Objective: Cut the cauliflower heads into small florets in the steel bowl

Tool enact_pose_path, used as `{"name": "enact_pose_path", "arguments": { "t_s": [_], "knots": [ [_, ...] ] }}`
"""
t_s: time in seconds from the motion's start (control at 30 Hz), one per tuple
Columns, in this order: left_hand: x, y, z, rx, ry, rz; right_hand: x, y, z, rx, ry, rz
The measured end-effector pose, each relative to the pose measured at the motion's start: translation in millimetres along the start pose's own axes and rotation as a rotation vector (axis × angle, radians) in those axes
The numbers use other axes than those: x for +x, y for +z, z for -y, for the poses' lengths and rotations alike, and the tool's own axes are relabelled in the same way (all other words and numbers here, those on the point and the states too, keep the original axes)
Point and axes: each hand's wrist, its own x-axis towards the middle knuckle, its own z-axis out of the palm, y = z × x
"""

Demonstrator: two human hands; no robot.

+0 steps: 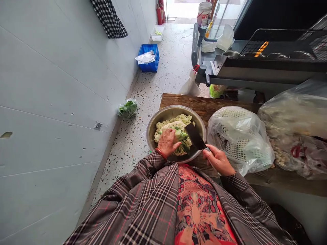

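Note:
A wide metal bowl stands at the left end of a wooden table, holding pale cauliflower. My left hand is inside the bowl, its fingers curled over a cauliflower head with green stalk and leaves. My right hand grips the handle of a cleaver at the bowl's right rim. The dark, broad blade reaches over the bowl, close to the stalk; whether it touches is unclear. My left fingertips are partly hidden against the cauliflower.
Right of the bowl, clear plastic bags lie on the wooden table. Beyond it stands a metal counter with a rack. Along the left wall are a bag of greens, a blue crate and a white tub.

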Motion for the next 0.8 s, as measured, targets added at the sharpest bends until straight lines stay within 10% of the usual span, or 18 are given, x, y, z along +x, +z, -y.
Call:
{"name": "enact_pose_path", "arguments": {
  "t_s": [0.4,0.8],
  "knots": [
    [33,8.5,-22,0.254,0.046,0.193,-1,24,-3,0.315,0.053,-0.259],
    [21,9.5,5,-0.154,-0.007,0.028,-9,49,-10,-0.033,-0.083,-0.162]
  ]
}}
